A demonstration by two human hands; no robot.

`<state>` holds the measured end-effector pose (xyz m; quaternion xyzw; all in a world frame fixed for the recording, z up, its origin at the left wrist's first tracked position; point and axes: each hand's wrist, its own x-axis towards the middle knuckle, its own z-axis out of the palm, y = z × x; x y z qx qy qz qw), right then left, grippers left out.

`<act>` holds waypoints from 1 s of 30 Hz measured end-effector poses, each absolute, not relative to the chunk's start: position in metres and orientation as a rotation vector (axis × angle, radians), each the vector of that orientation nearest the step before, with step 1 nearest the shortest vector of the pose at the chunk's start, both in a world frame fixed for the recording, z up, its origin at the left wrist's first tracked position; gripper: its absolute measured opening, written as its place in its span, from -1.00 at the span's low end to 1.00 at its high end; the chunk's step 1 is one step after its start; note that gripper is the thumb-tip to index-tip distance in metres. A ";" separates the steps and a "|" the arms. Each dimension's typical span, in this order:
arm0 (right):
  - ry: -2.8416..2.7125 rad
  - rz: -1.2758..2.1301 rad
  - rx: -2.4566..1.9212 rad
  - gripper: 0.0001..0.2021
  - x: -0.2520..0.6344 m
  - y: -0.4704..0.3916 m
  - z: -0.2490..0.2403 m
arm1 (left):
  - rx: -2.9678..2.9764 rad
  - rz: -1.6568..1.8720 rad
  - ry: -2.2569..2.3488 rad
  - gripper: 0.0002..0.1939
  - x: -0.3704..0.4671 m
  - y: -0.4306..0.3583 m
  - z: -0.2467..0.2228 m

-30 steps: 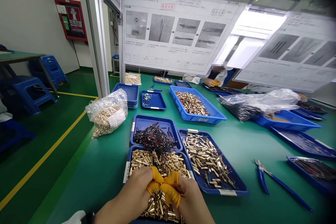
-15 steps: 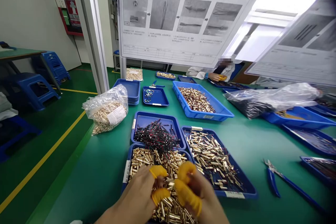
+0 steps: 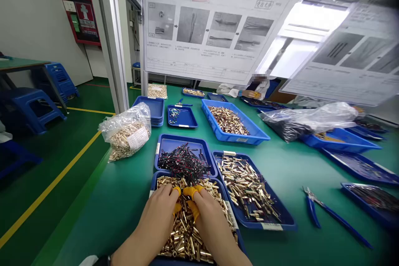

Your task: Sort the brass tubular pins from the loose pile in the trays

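Note:
Both hands are over the near blue tray of brass tubes (image 3: 187,232), at its far half, fingertips close together. My left hand (image 3: 160,212) has yellow covers on thumb and finger, which are bent together; what they hold is too small to make out. My right hand (image 3: 205,212), also with yellow finger covers, is pinched beside it, its contents hidden. Just beyond the fingertips, a heap of black and red wire pieces (image 3: 183,161) lies in another blue tray (image 3: 199,143). To the right, a long tray (image 3: 285,224) holds brass tubes with dark wires.
Blue-handled pliers (image 3: 330,212) lie on the right. Behind are a large blue bin (image 3: 258,135) of brass pieces, a small tray (image 3: 183,124), stacked trays (image 3: 156,108) and a plastic bag (image 3: 127,133). Printed sheets (image 3: 205,58) hang above. Another person's hand (image 3: 251,94) shows at the back.
Both hands have moved away from me toward the wire heap, and my right hand has come nearer my left. The view has shifted slightly.

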<state>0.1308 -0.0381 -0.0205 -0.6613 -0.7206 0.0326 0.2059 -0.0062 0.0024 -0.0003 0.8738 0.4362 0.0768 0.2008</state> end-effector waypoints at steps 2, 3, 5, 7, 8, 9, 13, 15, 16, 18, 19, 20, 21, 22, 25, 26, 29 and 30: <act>-1.955 0.142 -1.847 -0.70 0.135 -0.037 -0.017 | 2.403 0.298 1.160 -0.62 -0.009 0.004 -0.001; -1.914 0.177 -1.822 -0.70 0.138 -0.038 -0.016 | 2.365 0.339 1.145 -0.64 -0.010 0.005 -0.002; -1.790 0.247 -1.721 -0.72 0.144 -0.042 -0.013 | 2.268 0.424 1.131 -0.68 -0.010 0.006 -0.002; -1.580 0.338 -1.588 -0.77 0.150 -0.047 -0.010 | 2.162 0.527 1.110 -0.73 -0.009 0.005 -0.001; -1.443 0.415 -1.527 -0.80 0.151 -0.051 -0.009 | 2.112 0.580 1.088 -0.76 -0.009 0.004 0.000; -1.296 0.511 -1.475 -0.83 0.152 -0.054 -0.007 | 2.062 0.628 1.054 -0.79 -0.008 0.003 0.002; -0.874 0.878 -1.335 -0.83 0.142 -0.063 -0.001 | 1.831 0.738 0.913 -0.81 -0.004 -0.004 0.006; -0.821 0.968 -1.310 -0.81 0.133 -0.064 0.002 | 1.727 0.792 0.881 -0.80 -0.003 -0.005 0.006; -0.814 0.991 -1.311 -0.80 0.129 -0.064 0.002 | 1.683 0.820 0.872 -0.80 -0.003 -0.004 0.006; -0.824 0.988 -1.329 -0.76 0.124 -0.064 0.002 | 1.620 0.854 0.854 -0.83 -0.003 -0.003 0.004; -0.849 0.979 -1.338 -0.75 0.124 -0.063 0.001 | 1.602 0.854 0.847 -0.84 -0.003 -0.002 0.004; -0.887 0.970 -1.349 -0.74 0.124 -0.063 0.000 | 1.593 0.846 0.840 -0.86 -0.003 -0.001 0.003; -0.930 0.966 -1.361 -0.74 0.125 -0.063 -0.002 | 1.591 0.837 0.837 -0.88 -0.003 -0.001 0.003; -0.979 0.974 -1.374 -0.74 0.126 -0.063 -0.003 | 1.595 0.829 0.840 -0.89 -0.003 -0.001 0.003; -1.095 1.028 -1.404 -0.74 0.128 -0.064 -0.006 | 1.631 0.819 0.847 -0.90 -0.004 -0.002 0.003; -1.120 1.052 -1.401 -0.74 0.128 -0.064 -0.005 | 1.639 0.818 0.844 -0.90 -0.004 -0.003 0.003; -1.148 1.191 -1.318 -0.72 0.127 -0.063 0.002 | 1.588 0.805 0.814 -0.93 -0.003 -0.005 0.002; -1.132 1.252 -1.264 -0.70 0.127 -0.062 0.005 | 1.539 0.799 0.805 -0.95 -0.003 -0.005 0.002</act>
